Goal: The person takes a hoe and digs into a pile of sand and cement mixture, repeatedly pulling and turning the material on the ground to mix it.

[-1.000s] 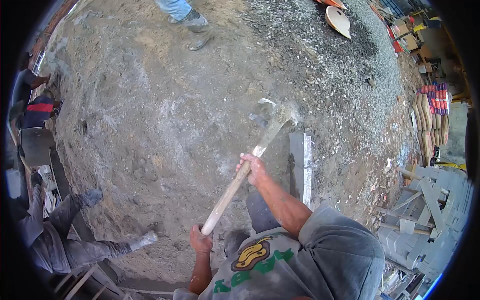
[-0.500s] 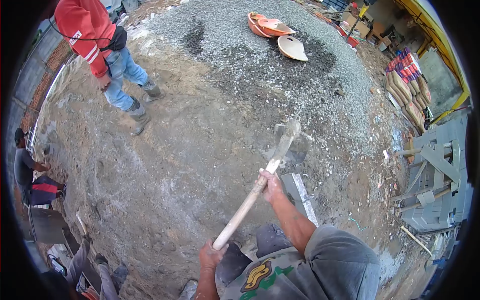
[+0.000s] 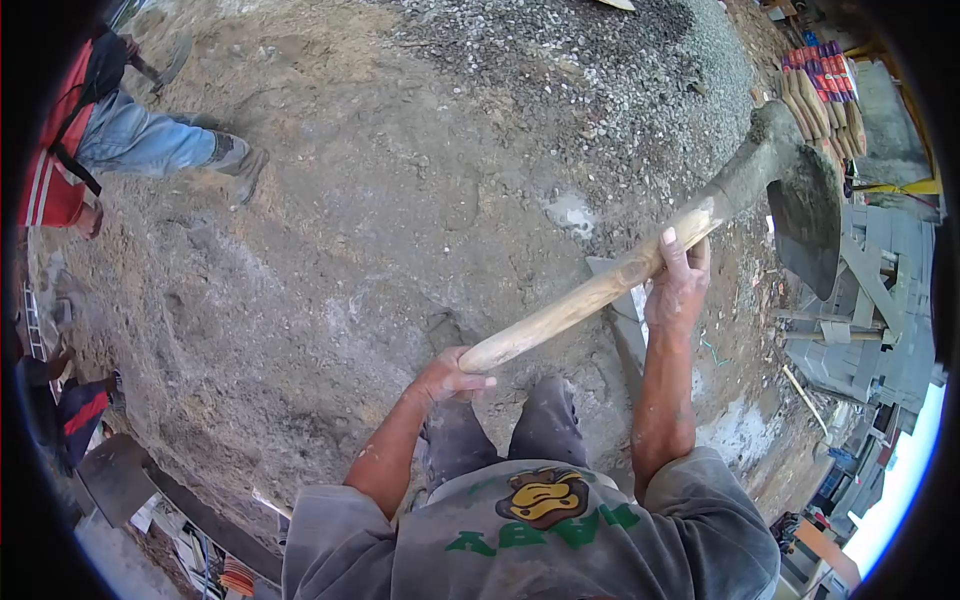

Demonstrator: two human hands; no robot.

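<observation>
A hoe [image 3: 610, 285] is raised across the front of my body, its wooden handle slanting up to the right. My left hand [image 3: 450, 378] is closed round the butt end of the handle. Farther up, my right hand [image 3: 680, 285] grips the shaft, thumb along the top. The dark, dirt-coated hoe blade [image 3: 808, 215] hangs off the far end at the right, clear of the ground. Below it and behind my right forearm, a grey board or beam [image 3: 628, 335] lies partly hidden on the ground.
Damp sandy ground [image 3: 350, 230] spreads ahead, with a gravel heap [image 3: 600, 90] beyond. A person in red [image 3: 150, 140] stands at the upper left; another person [image 3: 75, 410] is at the left edge. Stacked sacks [image 3: 825, 95] and a grey wooden structure [image 3: 870, 290] are at the right.
The hoe has come up off the ground and swung to the right, blade now nearer me. Both hands keep hold of it. My view has tilted down, and the person in red has bent over.
</observation>
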